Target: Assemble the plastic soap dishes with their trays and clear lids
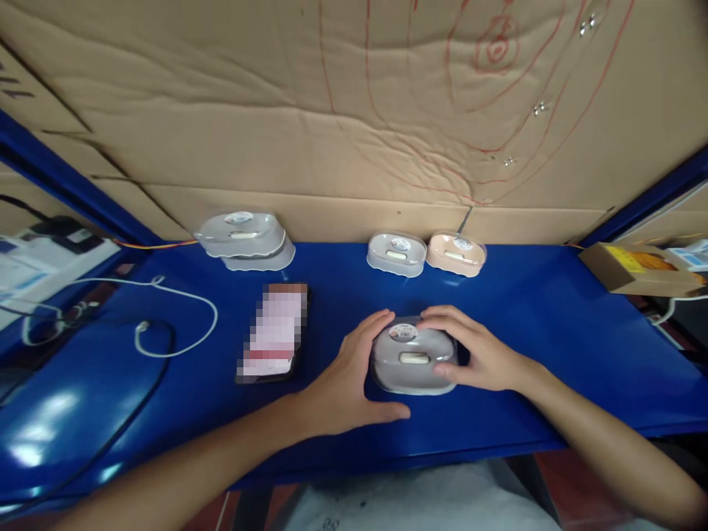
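Note:
A grey plastic box with a clear lid (412, 376) sits on the blue table between my hands. Its lid carries a round label and a small cream-coloured bar. My right hand (476, 354) grips the box's right side, fingers over the far edge and thumb on the lid. Along the left side rests my left hand (354, 376), its fingers stretched towards the far corner and its thumb spread out in front of the box. Whether the left palm presses on the box I cannot tell.
Behind stand a small grey box (395, 254), a peach box (456, 256) and stacked grey boxes (243, 240). A phone (273, 332) lies left of my hands, with a white cable (213, 324) farther left. A cardboard carton (625, 273) stands right; a cardboard wall (248, 110) closes the back.

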Demonstrator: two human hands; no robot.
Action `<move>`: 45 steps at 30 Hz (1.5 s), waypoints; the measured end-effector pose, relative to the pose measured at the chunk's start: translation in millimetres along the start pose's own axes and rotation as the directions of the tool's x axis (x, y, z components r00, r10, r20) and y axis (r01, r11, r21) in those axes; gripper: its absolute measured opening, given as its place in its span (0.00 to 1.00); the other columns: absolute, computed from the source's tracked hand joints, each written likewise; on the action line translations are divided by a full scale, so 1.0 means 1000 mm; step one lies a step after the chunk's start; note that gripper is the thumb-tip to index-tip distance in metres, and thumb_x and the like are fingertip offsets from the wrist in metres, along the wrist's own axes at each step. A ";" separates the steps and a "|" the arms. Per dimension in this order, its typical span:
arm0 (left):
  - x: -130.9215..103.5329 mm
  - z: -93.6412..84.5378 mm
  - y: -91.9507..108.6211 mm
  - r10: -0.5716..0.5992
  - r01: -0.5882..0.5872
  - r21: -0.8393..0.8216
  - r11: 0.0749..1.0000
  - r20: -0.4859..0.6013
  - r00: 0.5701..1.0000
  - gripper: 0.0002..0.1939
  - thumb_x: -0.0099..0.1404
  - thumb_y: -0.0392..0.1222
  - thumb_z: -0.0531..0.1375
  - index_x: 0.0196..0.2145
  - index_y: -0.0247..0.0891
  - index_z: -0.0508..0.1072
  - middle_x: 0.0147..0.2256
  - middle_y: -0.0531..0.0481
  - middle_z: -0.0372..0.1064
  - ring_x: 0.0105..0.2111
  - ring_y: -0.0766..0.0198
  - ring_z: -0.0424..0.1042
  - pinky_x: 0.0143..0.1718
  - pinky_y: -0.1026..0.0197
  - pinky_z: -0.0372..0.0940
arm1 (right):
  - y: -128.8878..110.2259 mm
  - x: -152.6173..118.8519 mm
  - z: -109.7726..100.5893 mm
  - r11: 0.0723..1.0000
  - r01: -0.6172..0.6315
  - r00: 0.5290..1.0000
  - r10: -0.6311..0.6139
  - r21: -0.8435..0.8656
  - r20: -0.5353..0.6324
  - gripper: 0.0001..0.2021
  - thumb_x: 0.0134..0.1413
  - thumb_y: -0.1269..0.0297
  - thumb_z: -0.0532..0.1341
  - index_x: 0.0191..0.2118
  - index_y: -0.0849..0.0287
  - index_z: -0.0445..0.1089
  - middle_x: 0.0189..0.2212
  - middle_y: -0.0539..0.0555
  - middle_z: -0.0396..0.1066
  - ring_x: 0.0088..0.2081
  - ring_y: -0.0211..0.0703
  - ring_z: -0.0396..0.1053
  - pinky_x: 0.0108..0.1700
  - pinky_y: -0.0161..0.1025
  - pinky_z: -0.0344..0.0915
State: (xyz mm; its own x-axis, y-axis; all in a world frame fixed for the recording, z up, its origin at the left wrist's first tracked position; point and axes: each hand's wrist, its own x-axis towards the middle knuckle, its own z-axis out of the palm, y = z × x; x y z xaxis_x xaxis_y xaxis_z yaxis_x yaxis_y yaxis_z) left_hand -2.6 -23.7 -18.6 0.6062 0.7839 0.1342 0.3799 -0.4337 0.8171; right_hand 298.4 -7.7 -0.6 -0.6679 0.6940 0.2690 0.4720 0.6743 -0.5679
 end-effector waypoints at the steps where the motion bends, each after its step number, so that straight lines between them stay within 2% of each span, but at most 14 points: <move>1: -0.001 0.002 -0.002 -0.014 0.014 0.023 1.000 0.002 1.000 0.63 0.57 0.63 0.74 0.75 0.51 0.38 0.75 0.33 0.39 0.74 0.35 0.46 0.71 0.31 0.50 | 0.004 0.001 -0.001 1.000 0.008 1.000 -0.008 0.021 -0.029 0.30 0.66 0.53 0.67 0.68 0.49 0.61 0.63 0.62 0.65 0.66 0.56 0.66 0.65 0.55 0.69; 4: -0.003 0.005 -0.003 -0.026 0.026 0.081 0.996 0.007 1.000 0.62 0.59 0.61 0.73 0.75 0.53 0.36 0.76 0.34 0.36 0.75 0.34 0.44 0.71 0.28 0.49 | 0.016 0.003 -0.006 1.000 -0.003 0.991 0.005 0.017 -0.135 0.27 0.66 0.54 0.67 0.66 0.49 0.63 0.63 0.62 0.66 0.66 0.57 0.66 0.67 0.59 0.67; 7: -0.003 0.005 -0.003 -0.016 0.009 0.142 0.990 0.047 0.999 0.61 0.58 0.59 0.74 0.75 0.53 0.39 0.77 0.34 0.35 0.75 0.32 0.43 0.70 0.27 0.50 | 0.027 0.004 -0.008 0.998 -0.051 0.981 0.046 -0.021 -0.188 0.26 0.66 0.54 0.67 0.65 0.49 0.64 0.64 0.62 0.64 0.67 0.58 0.65 0.68 0.62 0.64; 12: -0.001 0.007 0.000 0.061 -0.095 0.216 0.972 0.160 0.985 0.44 0.64 0.49 0.70 0.71 0.49 0.54 0.70 0.35 0.58 0.70 0.38 0.57 0.72 0.28 0.41 | 0.036 0.006 -0.006 0.990 -0.122 0.982 0.110 -0.071 -0.153 0.27 0.66 0.51 0.66 0.66 0.50 0.62 0.67 0.63 0.62 0.70 0.60 0.61 0.69 0.65 0.61; 15: -0.001 0.007 0.002 0.082 -0.111 0.205 0.973 0.145 0.986 0.39 0.64 0.47 0.69 0.68 0.47 0.57 0.66 0.36 0.63 0.68 0.39 0.61 0.72 0.29 0.41 | 0.036 0.006 -0.006 0.984 -0.142 0.986 0.131 -0.104 -0.107 0.28 0.69 0.51 0.63 0.70 0.47 0.60 0.70 0.61 0.61 0.72 0.60 0.57 0.70 0.67 0.57; 19: -0.003 0.009 0.001 0.091 -0.113 0.201 0.973 0.116 0.989 0.40 0.61 0.44 0.70 0.67 0.46 0.59 0.65 0.36 0.64 0.67 0.38 0.62 0.71 0.28 0.40 | 0.034 0.004 -0.006 0.974 -0.173 0.985 0.167 -0.150 -0.047 0.26 0.74 0.53 0.57 0.72 0.46 0.59 0.75 0.59 0.55 0.75 0.59 0.51 0.72 0.68 0.52; 22: -0.003 0.011 -0.001 0.054 -0.073 0.212 0.975 0.094 0.994 0.44 0.58 0.49 0.73 0.67 0.46 0.59 0.66 0.34 0.62 0.67 0.34 0.61 0.70 0.26 0.38 | 0.027 0.003 -0.007 0.974 -0.130 0.992 0.127 -0.187 -0.026 0.27 0.75 0.51 0.55 0.74 0.46 0.57 0.76 0.58 0.50 0.77 0.59 0.47 0.73 0.68 0.49; 24: -0.003 0.010 0.000 0.035 -0.049 0.206 0.977 0.073 0.997 0.44 0.59 0.52 0.73 0.67 0.47 0.58 0.65 0.35 0.64 0.66 0.35 0.63 0.70 0.26 0.39 | 0.017 0.002 -0.006 0.983 -0.043 0.999 0.048 -0.181 0.022 0.32 0.71 0.45 0.59 0.74 0.48 0.56 0.75 0.60 0.53 0.75 0.60 0.50 0.72 0.65 0.51; 27: -0.003 0.007 0.003 0.044 -0.046 0.170 0.984 0.015 0.999 0.44 0.61 0.54 0.72 0.67 0.47 0.55 0.63 0.37 0.66 0.64 0.38 0.65 0.68 0.30 0.48 | -0.003 -0.001 -0.002 0.985 0.066 0.993 -0.049 -0.157 0.105 0.43 0.61 0.37 0.66 0.74 0.50 0.57 0.72 0.62 0.60 0.71 0.60 0.60 0.70 0.61 0.57; 30: -0.004 0.005 0.006 0.100 -0.097 0.119 0.988 -0.025 0.995 0.46 0.60 0.53 0.73 0.67 0.47 0.53 0.64 0.35 0.63 0.65 0.37 0.63 0.65 0.34 0.56 | -0.018 -0.004 0.002 0.983 0.078 0.990 -0.057 -0.165 0.129 0.44 0.58 0.38 0.69 0.73 0.50 0.57 0.72 0.61 0.60 0.69 0.59 0.64 0.68 0.59 0.60; 33: -0.006 0.007 0.005 0.110 -0.108 0.056 0.993 -0.038 0.993 0.46 0.61 0.53 0.73 0.68 0.48 0.53 0.65 0.35 0.61 0.65 0.38 0.63 0.65 0.34 0.58 | -0.024 -0.006 0.003 0.984 0.078 0.988 -0.055 -0.158 0.147 0.46 0.55 0.38 0.70 0.74 0.50 0.57 0.74 0.62 0.56 0.70 0.62 0.62 0.69 0.59 0.61; 37: -0.006 0.010 0.000 0.073 -0.073 -0.032 0.997 -0.023 0.997 0.47 0.60 0.54 0.74 0.68 0.49 0.53 0.66 0.35 0.59 0.65 0.39 0.64 0.66 0.34 0.61 | -0.027 -0.005 0.004 0.985 0.073 0.983 -0.044 -0.158 0.176 0.40 0.60 0.43 0.69 0.72 0.54 0.60 0.75 0.65 0.52 0.73 0.61 0.57 0.71 0.59 0.59; 41: -0.003 0.009 -0.001 0.064 -0.062 -0.083 0.995 0.020 0.998 0.49 0.59 0.53 0.75 0.69 0.50 0.54 0.66 0.36 0.61 0.63 0.40 0.68 0.65 0.34 0.64 | -0.032 -0.003 0.004 0.993 0.064 0.986 -0.048 -0.094 0.161 0.34 0.63 0.48 0.68 0.68 0.56 0.63 0.72 0.67 0.59 0.73 0.58 0.58 0.71 0.58 0.60; 45: -0.003 0.007 -0.002 0.051 -0.049 -0.073 0.996 0.021 0.998 0.52 0.59 0.52 0.75 0.71 0.52 0.51 0.68 0.36 0.59 0.65 0.39 0.66 0.66 0.32 0.63 | -0.031 -0.003 0.002 0.998 0.053 0.988 -0.047 -0.039 0.146 0.30 0.64 0.50 0.68 0.66 0.56 0.64 0.69 0.67 0.64 0.72 0.57 0.59 0.70 0.59 0.61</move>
State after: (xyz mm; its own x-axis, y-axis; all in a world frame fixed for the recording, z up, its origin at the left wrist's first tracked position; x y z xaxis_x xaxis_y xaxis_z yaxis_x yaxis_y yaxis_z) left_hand 0.1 -28.4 -24.9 0.6395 0.7512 0.1636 0.2979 -0.4383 0.8481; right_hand 284.2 -31.1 14.6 -0.7663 0.6171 0.1788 0.4578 0.7197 -0.5219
